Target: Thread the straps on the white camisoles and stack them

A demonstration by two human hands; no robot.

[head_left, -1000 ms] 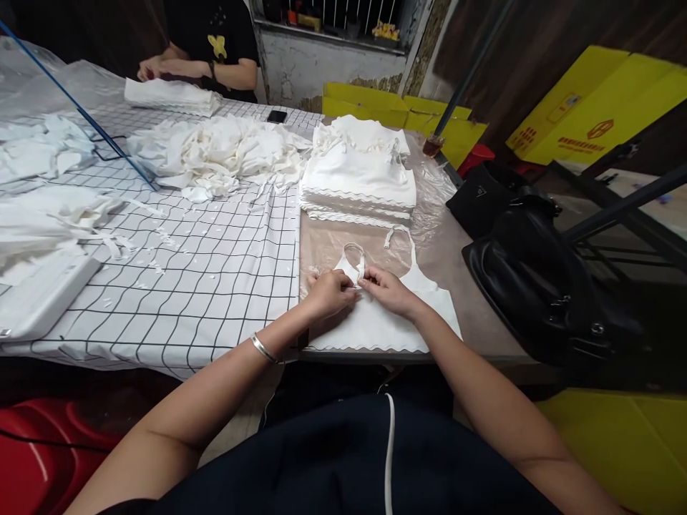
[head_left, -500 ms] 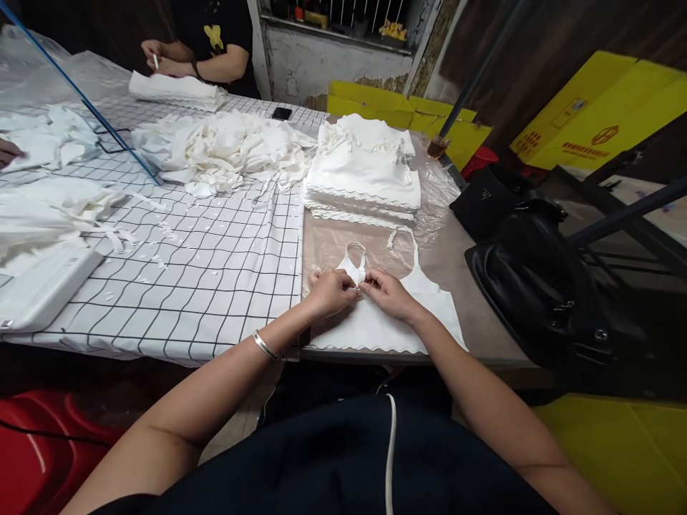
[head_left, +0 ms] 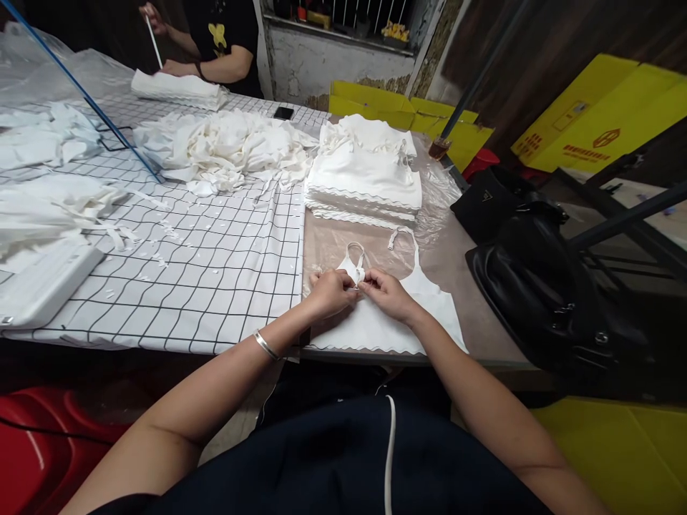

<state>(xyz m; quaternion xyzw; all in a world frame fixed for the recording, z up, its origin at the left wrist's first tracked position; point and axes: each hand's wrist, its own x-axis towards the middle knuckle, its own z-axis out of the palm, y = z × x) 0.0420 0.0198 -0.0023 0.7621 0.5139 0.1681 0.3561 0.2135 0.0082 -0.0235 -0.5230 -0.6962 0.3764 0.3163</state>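
A white camisole top (head_left: 429,315) lies flat at the table's front edge, its scalloped hem towards me. My left hand (head_left: 333,293) is closed in a pinch at the left strap (head_left: 355,247), which bends in a loop. Close beside it, my right hand (head_left: 387,292) pinches the same spot; a small white piece of strap shows between the fingertips. The exact grip is partly hidden by my fingers. The right strap (head_left: 416,247) lies loose, curling to the left at its end.
Behind the top stands a stack of folded white tops (head_left: 365,179). White garments (head_left: 225,146) lie heaped on the checked cloth (head_left: 225,250). Black bags (head_left: 537,286) sit at the right. Across the table a person's hand (head_left: 155,18) holds a white strip.
My hands have stayed at the strap with hardly any movement. Across the table, the other person has raised one hand, stretching a white strip upward. The hand at the far left edge is gone.
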